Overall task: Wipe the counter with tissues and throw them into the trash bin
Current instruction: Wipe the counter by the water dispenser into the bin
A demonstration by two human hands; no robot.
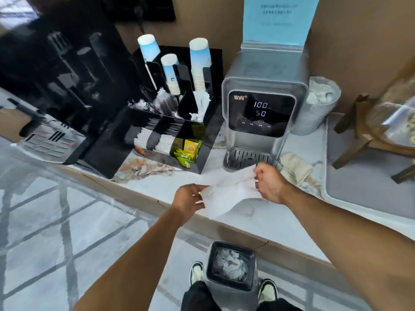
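Brown wall behind, pale blue sign fixed to it. Floor grey marble tile with darker crossing lines, glossy, reflecting daylight. Black coffee machine at left, shiny, mirroring room. Black organiser beside it with paper cup stacks and tea bags. Grey water dispenser in middle, display reading 100 and 50. Grey tray at right, wooden stand on it.

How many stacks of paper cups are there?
3, all upside down in the black organizer: the left stack at the back, the middle stack shorter and nearer, the right stack beside the water dispenser. More may be hidden.
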